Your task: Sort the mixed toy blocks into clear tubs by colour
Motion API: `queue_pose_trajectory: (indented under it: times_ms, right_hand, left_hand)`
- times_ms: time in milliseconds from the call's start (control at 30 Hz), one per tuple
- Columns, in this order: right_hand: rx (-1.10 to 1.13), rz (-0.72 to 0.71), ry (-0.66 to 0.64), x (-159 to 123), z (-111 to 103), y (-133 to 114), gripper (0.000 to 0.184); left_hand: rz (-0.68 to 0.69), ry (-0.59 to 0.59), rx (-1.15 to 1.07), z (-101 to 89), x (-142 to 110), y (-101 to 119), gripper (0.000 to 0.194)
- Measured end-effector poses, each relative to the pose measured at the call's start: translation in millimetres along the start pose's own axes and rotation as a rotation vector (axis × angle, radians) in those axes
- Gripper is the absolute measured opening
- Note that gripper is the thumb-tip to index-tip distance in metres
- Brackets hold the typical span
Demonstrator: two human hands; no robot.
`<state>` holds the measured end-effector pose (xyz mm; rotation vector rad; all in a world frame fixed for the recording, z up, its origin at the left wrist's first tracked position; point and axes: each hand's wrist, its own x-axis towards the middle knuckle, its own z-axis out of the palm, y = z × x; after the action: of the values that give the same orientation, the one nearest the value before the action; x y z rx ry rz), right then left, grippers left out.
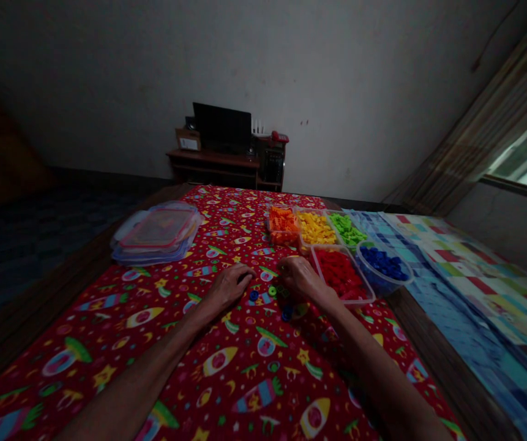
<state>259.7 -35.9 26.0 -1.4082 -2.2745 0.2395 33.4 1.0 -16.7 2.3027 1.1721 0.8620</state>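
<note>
My left hand (233,283) rests low over the red patterned tablecloth (263,349), fingers curled in and thumb close to them; whatever they may hold is hidden. Across from it, my right hand (297,274) is bent down with its fingers drawn together, and its fingertips are too dark to show what is in them. Between the hands lie a small round blue piece (254,296) and a small green ring-like piece (272,291). A green square outline (284,292) shows by the right hand. Nearer me, below that hand, lies another blue piece (287,313).
Plastic boxes of red (341,272), orange (284,225), yellow (316,228) and green pieces (346,229) stand at the right, beside a round tub of blue pieces (384,263). Stacked lids (157,233) lie at the left. A bed (488,288) adjoins the table's right side.
</note>
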Motion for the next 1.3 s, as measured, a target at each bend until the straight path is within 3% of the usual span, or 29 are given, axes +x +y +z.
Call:
queue_pose_trajectory:
  times_ms: [133, 233, 367, 567, 800, 1033, 1167, 1300]
  right_hand:
    - [0.023, 0.007, 0.000, -7.0, 3.9, 4.6, 0.018]
    - [0.016, 0.025, -0.009, -6.2, 4.4, 2.5, 0.013]
    - [0.028, 0.048, -0.017, -4.4, 2.7, -1.7, 0.014]
    - [0.079, -0.005, -0.003, -16.4, 1.2, 5.3, 0.026]
    - [0.119, -0.060, -0.082, -23.2, 5.4, 2.0, 0.010]
    - [0.062, -0.087, -0.198, -14.1, 20.7, 7.9, 0.010]
    - [0.111, -0.065, -0.191, -13.0, 8.2, -2.7, 0.011]
    - [0.150, -0.015, -0.103, -13.6, -21.9, -15.2, 0.016]
  left_hand:
    - [0.031, -0.304, -0.131, -18.4, 1.1, 10.6, 0.029]
    - [0.044, -0.404, -0.111, -23.1, -0.9, 15.5, 0.029]
    - [0.054, -0.351, -0.007, -17.4, -3.2, 19.3, 0.016]
    - [0.038, -0.299, 0.025, -15.6, -1.9, 21.6, 0.016]
    - [0.093, -0.234, 0.064, 0.9, -4.2, 7.3, 0.016]
    - [0.134, -0.193, 0.173, 14.5, -16.2, 25.8, 0.027]
    - [0.183, -0.132, 0.131, 21.8, -22.5, 25.7, 0.025]
    - [0.205, -0.104, 0.115, 26.7, -23.4, 16.7, 0.022]
